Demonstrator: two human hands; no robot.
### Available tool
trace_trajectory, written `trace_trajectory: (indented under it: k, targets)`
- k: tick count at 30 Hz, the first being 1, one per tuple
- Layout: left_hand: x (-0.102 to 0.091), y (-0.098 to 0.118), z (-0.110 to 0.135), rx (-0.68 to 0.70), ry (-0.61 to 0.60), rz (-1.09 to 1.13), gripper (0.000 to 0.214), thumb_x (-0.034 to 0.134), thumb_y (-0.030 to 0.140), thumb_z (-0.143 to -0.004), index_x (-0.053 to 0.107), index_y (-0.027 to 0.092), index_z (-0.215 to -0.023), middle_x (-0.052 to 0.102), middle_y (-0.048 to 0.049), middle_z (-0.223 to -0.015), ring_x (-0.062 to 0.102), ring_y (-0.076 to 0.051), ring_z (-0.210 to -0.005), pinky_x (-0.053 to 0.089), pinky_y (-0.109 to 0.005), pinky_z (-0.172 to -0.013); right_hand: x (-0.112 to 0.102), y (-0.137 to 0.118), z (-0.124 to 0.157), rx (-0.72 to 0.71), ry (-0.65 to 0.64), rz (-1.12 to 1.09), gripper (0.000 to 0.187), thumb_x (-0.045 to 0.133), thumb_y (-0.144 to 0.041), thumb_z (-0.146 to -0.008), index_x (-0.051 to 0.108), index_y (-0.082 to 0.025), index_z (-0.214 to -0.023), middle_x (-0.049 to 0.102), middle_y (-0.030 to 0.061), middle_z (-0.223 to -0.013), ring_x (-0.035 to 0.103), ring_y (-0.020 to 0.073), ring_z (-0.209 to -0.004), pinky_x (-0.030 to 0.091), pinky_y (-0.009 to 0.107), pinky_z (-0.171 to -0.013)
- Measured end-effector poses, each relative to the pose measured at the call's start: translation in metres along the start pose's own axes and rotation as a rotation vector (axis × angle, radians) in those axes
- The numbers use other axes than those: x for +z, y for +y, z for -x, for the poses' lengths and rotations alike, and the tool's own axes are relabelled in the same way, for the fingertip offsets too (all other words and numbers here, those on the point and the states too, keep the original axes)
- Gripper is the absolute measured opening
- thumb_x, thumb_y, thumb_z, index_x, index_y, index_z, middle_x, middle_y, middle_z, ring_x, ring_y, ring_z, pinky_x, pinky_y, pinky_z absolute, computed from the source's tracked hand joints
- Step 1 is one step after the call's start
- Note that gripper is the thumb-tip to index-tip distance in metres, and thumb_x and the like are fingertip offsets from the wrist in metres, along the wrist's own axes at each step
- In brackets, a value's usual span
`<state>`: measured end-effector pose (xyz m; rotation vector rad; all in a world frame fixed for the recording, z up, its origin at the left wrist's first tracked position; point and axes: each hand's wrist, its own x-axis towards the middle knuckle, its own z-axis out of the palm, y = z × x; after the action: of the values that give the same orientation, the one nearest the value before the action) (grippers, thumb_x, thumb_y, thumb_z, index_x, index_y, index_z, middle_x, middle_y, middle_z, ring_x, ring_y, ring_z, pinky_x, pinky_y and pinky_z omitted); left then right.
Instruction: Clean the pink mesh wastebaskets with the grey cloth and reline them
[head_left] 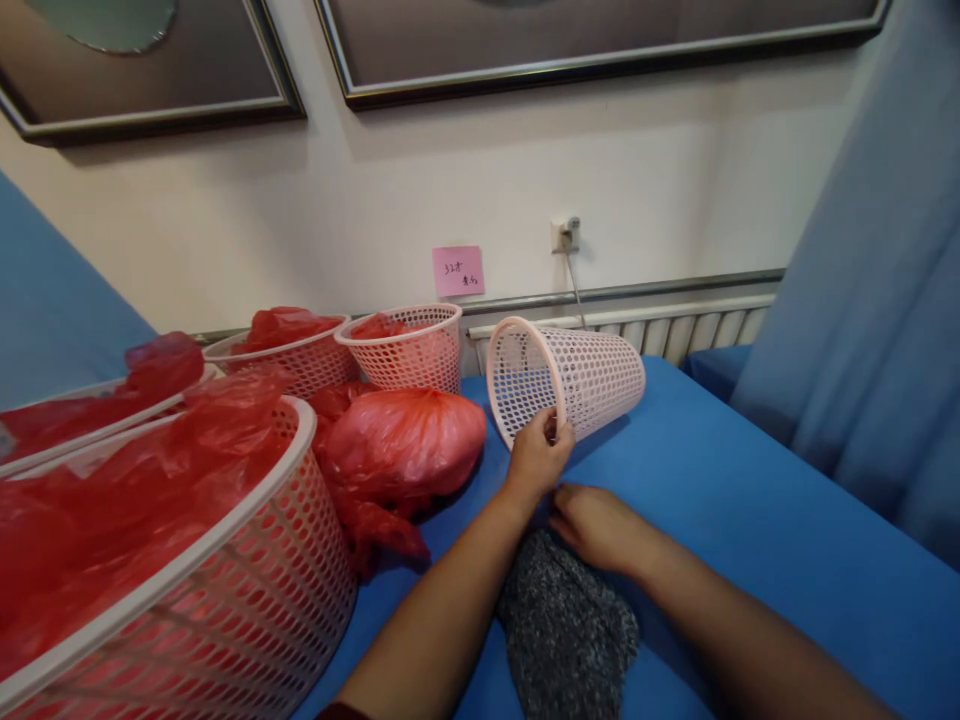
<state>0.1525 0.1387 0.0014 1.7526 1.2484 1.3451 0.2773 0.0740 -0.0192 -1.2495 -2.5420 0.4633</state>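
Observation:
A pale pink mesh basket lies on its side on the blue bed surface, its mouth facing left. My left hand grips the lower front of its rim, thumb and fingers closed round the edge. Just below and to the right, my right hand is closed, fingers curled in; whatever they hold is hidden. Right beside those fingers is the top of a dark grey flecked fabric piece, which runs down to the bottom of the view. My left forearm passes along the fabric's left side.
On the left stand a large mesh basket lined with red plastic and smaller pink baskets behind it. A filled red plastic bag lies between. Along the wall run a pipe and radiator. A blue curtain hangs at right.

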Motion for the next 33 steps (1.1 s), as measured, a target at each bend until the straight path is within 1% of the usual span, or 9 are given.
trace_trajectory:
  k: [5, 10, 13, 16, 19, 22, 24, 27, 33]
  targets:
    - [-0.014, 0.0, 0.011, -0.041, 0.003, -0.33, 0.026, 0.062, 0.021, -0.086, 0.067, 0.015, -0.111, 0.077, -0.0057, -0.093, 0.072, -0.02, -0.082, 0.053, -0.028, -0.075, 0.003, -0.039, 0.059, 0.079, 0.084, -0.16, 0.036, 0.053, -0.043, -0.099, 0.066, -0.019, -0.123, 0.065, 0.0159, -0.129, 0.063, 0.0308, -0.117, 0.049, 0.047, -0.102]
    - [-0.025, 0.002, 0.026, -0.062, -0.021, -0.533, 0.039, 0.054, 0.047, -0.096, 0.069, 0.016, -0.115, 0.078, -0.0132, -0.097, 0.074, -0.03, -0.09, 0.053, -0.037, -0.081, 0.045, -0.072, 0.086, 0.118, -0.013, -0.143, 0.109, 0.095, -0.056, -0.051, 0.051, -0.036, -0.148, 0.023, 0.0188, -0.167, 0.023, 0.0541, -0.149, 0.029, 0.076, -0.111]
    - [-0.033, -0.005, 0.034, -0.041, -0.031, -0.558, 0.045, 0.049, 0.047, -0.099, 0.066, 0.015, -0.125, 0.077, -0.0163, -0.105, 0.074, -0.032, -0.097, 0.053, -0.04, -0.086, 0.062, -0.062, 0.084, 0.112, 0.058, -0.103, 0.083, 0.084, -0.03, -0.073, 0.05, -0.039, -0.148, 0.031, 0.0176, -0.164, 0.039, 0.0474, -0.144, 0.038, 0.07, -0.109]
    - [-0.038, -0.019, 0.04, 0.002, 0.038, -0.287, 0.044, 0.05, 0.043, -0.098, 0.064, 0.015, -0.13, 0.076, -0.0147, -0.115, 0.073, -0.029, -0.104, 0.054, -0.038, -0.092, 0.06, -0.037, 0.078, 0.03, 0.188, -0.114, 0.068, 0.061, -0.006, -0.081, 0.056, -0.032, -0.144, 0.047, 0.0166, -0.154, 0.057, 0.0339, -0.133, 0.05, 0.053, -0.107]
    - [-0.041, -0.032, 0.043, 0.0, 0.129, -0.04, 0.042, 0.055, 0.041, -0.096, 0.066, 0.014, -0.125, 0.075, -0.0128, -0.119, 0.071, -0.026, -0.108, 0.054, -0.035, -0.094, 0.032, -0.014, 0.064, -0.072, 0.546, -0.182, 0.063, 0.053, -0.007, -0.085, 0.054, -0.028, -0.144, 0.047, 0.0125, -0.152, 0.054, 0.0262, -0.135, 0.05, 0.045, -0.11]
    - [-0.04, -0.034, 0.044, -0.016, 0.153, 0.028, 0.04, 0.058, 0.042, -0.095, 0.069, 0.013, -0.12, 0.077, -0.0104, -0.112, 0.071, -0.025, -0.103, 0.054, -0.035, -0.092, -0.012, -0.003, 0.036, -0.08, 1.011, -0.197, 0.057, 0.054, -0.015, -0.091, 0.05, -0.03, -0.146, 0.04, 0.0097, -0.154, 0.046, 0.0261, -0.142, 0.043, 0.051, -0.117]
    - [-0.04, -0.03, 0.045, -0.003, 0.147, 0.037, 0.04, 0.059, 0.043, -0.095, 0.069, 0.014, -0.12, 0.076, -0.0095, -0.113, 0.07, -0.024, -0.105, 0.053, -0.034, -0.094, -0.034, -0.003, 0.012, -0.066, 1.187, -0.18, 0.056, 0.054, -0.018, -0.093, 0.048, -0.031, -0.147, 0.036, 0.0094, -0.155, 0.041, 0.0271, -0.145, 0.04, 0.053, -0.119]
    - [-0.042, -0.021, 0.047, 0.048, 0.124, 0.051, 0.042, 0.058, 0.045, -0.096, 0.069, 0.016, -0.124, 0.075, -0.0101, -0.119, 0.07, -0.024, -0.107, 0.053, -0.034, -0.095, -0.036, -0.009, -0.021, -0.1, 1.163, -0.108, 0.056, 0.053, -0.018, -0.094, 0.046, -0.029, -0.149, 0.03, 0.0108, -0.158, 0.037, 0.0286, -0.147, 0.042, 0.053, -0.117]
    - [-0.048, -0.011, 0.05, 0.117, 0.166, 0.079, 0.048, 0.049, 0.052, -0.099, 0.068, 0.017, -0.126, 0.073, -0.0119, -0.118, 0.069, -0.024, -0.105, 0.053, -0.037, -0.099, 0.005, -0.014, -0.041, -0.127, 1.064, 0.107, 0.059, 0.063, -0.025, -0.092, 0.048, -0.031, -0.148, 0.021, 0.0127, -0.163, 0.033, 0.0388, -0.146, 0.043, 0.065, -0.111]
